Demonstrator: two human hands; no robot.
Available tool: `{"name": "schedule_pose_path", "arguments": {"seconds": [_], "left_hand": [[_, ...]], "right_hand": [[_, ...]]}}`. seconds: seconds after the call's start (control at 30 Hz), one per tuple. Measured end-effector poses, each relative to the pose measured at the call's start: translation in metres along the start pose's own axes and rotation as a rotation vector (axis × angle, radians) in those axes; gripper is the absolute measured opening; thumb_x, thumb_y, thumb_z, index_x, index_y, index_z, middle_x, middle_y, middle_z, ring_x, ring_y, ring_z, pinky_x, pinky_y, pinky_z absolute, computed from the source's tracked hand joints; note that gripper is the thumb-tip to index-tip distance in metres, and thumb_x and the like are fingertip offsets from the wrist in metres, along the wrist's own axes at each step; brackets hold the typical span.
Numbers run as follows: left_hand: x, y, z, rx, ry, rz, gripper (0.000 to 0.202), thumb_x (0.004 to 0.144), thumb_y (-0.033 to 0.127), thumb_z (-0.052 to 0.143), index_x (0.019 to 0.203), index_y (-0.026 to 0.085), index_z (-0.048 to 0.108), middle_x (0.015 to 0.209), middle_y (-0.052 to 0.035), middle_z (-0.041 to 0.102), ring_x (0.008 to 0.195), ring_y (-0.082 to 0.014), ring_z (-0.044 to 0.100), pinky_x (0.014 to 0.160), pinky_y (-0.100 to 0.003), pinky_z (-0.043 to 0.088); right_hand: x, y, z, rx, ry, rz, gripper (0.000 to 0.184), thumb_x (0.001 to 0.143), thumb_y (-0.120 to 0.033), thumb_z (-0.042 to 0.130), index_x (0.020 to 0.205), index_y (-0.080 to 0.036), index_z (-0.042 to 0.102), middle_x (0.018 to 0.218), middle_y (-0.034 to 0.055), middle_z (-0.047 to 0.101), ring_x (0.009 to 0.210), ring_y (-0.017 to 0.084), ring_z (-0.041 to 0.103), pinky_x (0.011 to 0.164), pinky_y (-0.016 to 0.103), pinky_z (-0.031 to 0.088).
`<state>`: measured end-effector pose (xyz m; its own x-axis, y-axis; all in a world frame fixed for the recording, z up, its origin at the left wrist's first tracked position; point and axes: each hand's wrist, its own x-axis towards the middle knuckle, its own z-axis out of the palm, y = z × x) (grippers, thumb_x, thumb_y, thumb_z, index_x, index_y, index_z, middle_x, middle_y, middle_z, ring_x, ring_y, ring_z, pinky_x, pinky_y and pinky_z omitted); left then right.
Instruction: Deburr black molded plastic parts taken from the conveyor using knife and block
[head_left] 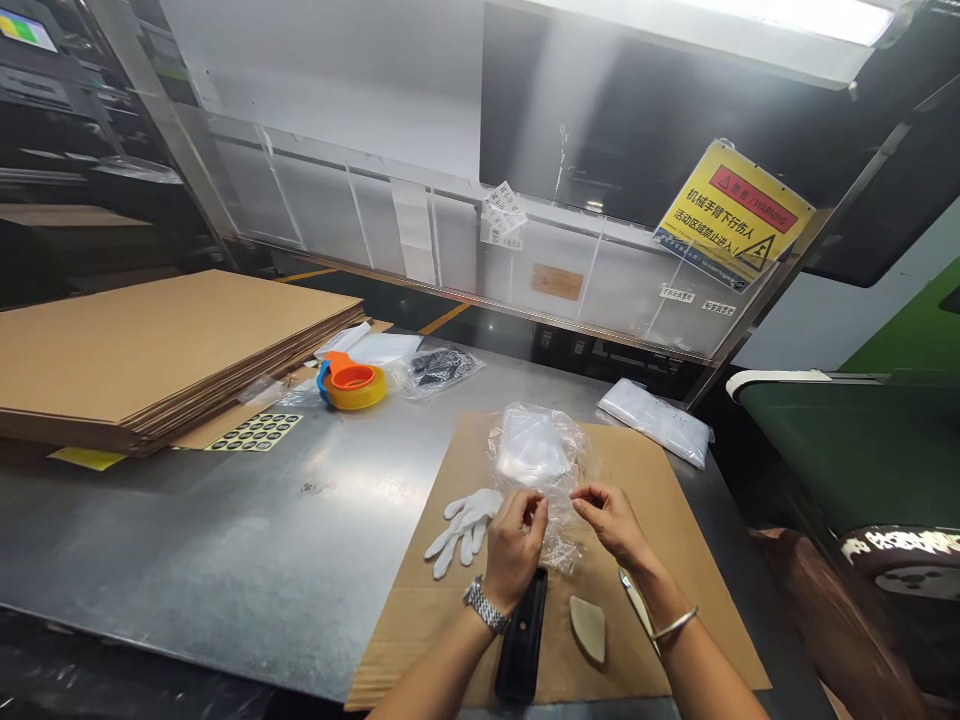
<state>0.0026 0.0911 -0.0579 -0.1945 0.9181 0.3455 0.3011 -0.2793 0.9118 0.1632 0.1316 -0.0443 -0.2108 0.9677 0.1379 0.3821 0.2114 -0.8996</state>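
My left hand (516, 540) and my right hand (611, 518) both pinch the near edge of a clear plastic bag (536, 455) that lies on a brown cardboard sheet (450, 600). Something pale and rounded sits inside the bag. A white glove (461, 528) lies flat just left of my left hand. Below my wrists on the cardboard are a black oblong case (523, 640) and a small beige wedge-shaped piece (588, 628). A thin pale tool (634, 598) lies partly under my right forearm.
The cardboard sheet rests on a metal table (225, 540). A stack of flat cardboard (150, 350) fills the left. Near it are a yellow tape roll with orange dispenser (351, 383), a sticker sheet (255, 432), and bagged items (435, 370). A white packet (654, 420) lies at right.
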Motion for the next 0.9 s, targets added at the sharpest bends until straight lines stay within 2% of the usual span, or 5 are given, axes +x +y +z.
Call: {"name": "schedule_pose_path", "arguments": {"seconds": [0.3,0.47,0.57,0.73,0.9], "left_hand": [[-0.026,-0.004,0.013,-0.197,-0.062,-0.186,0.039,0.083,0.045,0.044,0.072,0.011,0.059,0.058,-0.0020,0.057,0.048,-0.0116,0.053,0.040,-0.021,0.039],[-0.041,-0.019,-0.003,-0.005,0.076,-0.130,0.028,0.084,0.036,0.045,0.076,0.013,0.060,0.065,-0.0039,0.057,0.060,-0.0168,0.055,0.052,-0.028,0.044],[-0.052,-0.023,-0.014,0.161,0.112,-0.004,0.020,0.080,0.029,0.054,0.094,0.018,0.063,0.088,-0.0077,0.059,0.085,-0.0225,0.053,0.075,-0.036,0.043],[-0.055,-0.037,-0.033,0.393,0.074,0.139,0.024,0.084,0.017,0.045,0.088,0.023,0.069,0.075,-0.0049,0.054,0.076,-0.0207,0.048,0.074,-0.036,0.039],[-0.062,-0.048,-0.048,0.584,0.085,0.152,0.024,0.080,0.014,0.049,0.093,0.021,0.069,0.074,-0.0059,0.050,0.077,-0.0229,0.044,0.073,-0.037,0.038]], "right_hand": [[-0.039,-0.023,0.032,-0.001,0.017,-0.022,0.020,0.076,-0.032,0.057,0.065,-0.016,0.051,0.059,-0.0037,0.049,0.056,0.009,0.045,0.053,0.020,0.036],[-0.048,-0.019,0.037,-0.096,0.124,-0.030,0.017,0.082,-0.030,0.048,0.070,-0.017,0.049,0.064,-0.0027,0.047,0.061,0.011,0.044,0.057,0.021,0.036],[-0.056,-0.024,0.042,-0.171,0.025,-0.067,0.015,0.079,-0.027,0.052,0.068,-0.018,0.052,0.066,-0.0017,0.051,0.064,0.012,0.048,0.060,0.022,0.038],[-0.089,-0.021,0.063,-0.314,-0.033,-0.013,0.022,0.079,-0.032,0.053,0.097,-0.019,0.056,0.088,0.0058,0.061,0.078,0.018,0.057,0.068,0.026,0.042],[-0.142,0.008,0.087,-0.447,0.014,0.182,0.020,0.081,-0.033,0.046,0.079,-0.017,0.058,0.058,0.0071,0.056,0.057,0.022,0.057,0.054,0.030,0.041]]}}
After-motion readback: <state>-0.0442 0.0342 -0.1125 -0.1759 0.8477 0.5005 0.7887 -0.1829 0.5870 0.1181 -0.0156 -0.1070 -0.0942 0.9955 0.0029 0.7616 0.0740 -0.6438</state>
